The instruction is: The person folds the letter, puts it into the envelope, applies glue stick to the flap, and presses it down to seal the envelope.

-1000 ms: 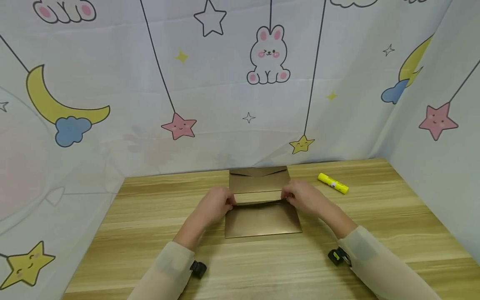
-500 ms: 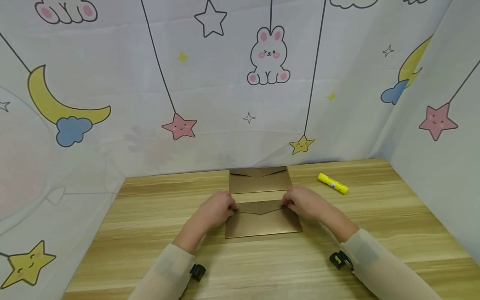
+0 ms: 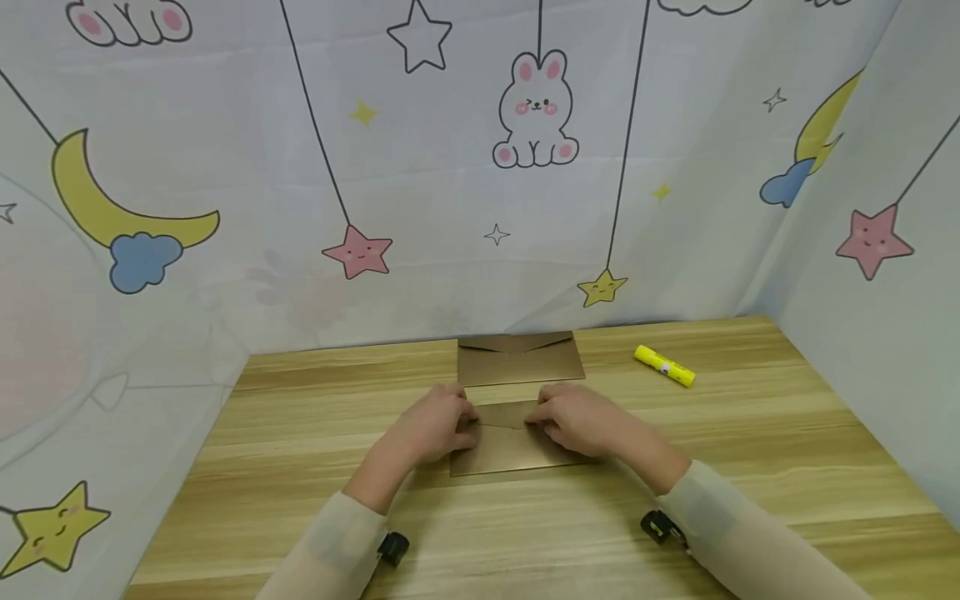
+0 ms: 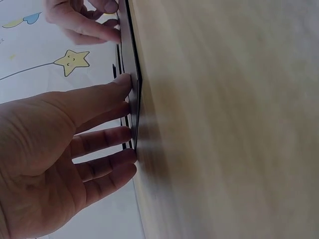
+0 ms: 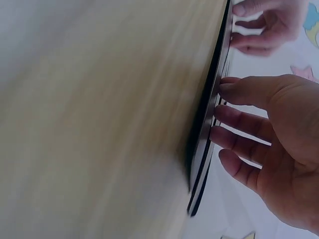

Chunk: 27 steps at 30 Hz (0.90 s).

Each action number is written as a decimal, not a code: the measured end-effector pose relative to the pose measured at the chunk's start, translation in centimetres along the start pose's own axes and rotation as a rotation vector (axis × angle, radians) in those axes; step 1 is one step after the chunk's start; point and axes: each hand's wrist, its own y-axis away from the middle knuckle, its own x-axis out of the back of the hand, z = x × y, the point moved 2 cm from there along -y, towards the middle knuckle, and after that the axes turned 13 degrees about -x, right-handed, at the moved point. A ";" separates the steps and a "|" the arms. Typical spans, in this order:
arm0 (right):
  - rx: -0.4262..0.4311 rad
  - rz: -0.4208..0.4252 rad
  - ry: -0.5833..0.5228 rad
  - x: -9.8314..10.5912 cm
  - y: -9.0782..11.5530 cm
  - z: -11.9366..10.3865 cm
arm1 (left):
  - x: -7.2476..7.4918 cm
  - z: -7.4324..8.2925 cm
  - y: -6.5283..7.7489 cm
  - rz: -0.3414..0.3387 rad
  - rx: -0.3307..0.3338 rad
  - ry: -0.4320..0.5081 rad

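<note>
A bronze-brown envelope [image 3: 498, 450] lies flat on the table, its pointed flap folded down over its front. On the envelope's left end, my left hand [image 3: 437, 423] touches the flap with its fingertips; in the left wrist view its fingers [image 4: 102, 142] reach out nearly straight to the paper. My right hand [image 3: 579, 419] presses on the flap right of its middle and hides the envelope's upper right part. The right wrist view has its extended thumb [image 5: 249, 92] and fingers on the envelope [image 5: 205, 134], spread apart.
A second brown envelope [image 3: 517, 367], also with a pointed flap, lies behind the first near the back edge. To the right lies a yellow tube [image 3: 664, 366]. A printed cloth [image 3: 420, 183] hangs behind the wood-grain table [image 3: 315, 417].
The flap, raised a second ago, has come down onto the envelope. My right hand has slid left from the right end toward the flap's middle; my left hand stays at the left end.
</note>
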 end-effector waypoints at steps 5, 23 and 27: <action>-0.003 -0.048 0.019 -0.2 -1.0 -1.9 | 0.0 0.1 0.0 -0.011 0.015 0.000; -0.018 -0.073 0.004 0.0 0.3 0.4 | 0.0 0.3 0.0 -0.026 0.010 -0.037; -0.037 -0.079 -0.024 0.7 1.4 2.3 | 0.1 0.4 0.1 -0.024 0.003 -0.038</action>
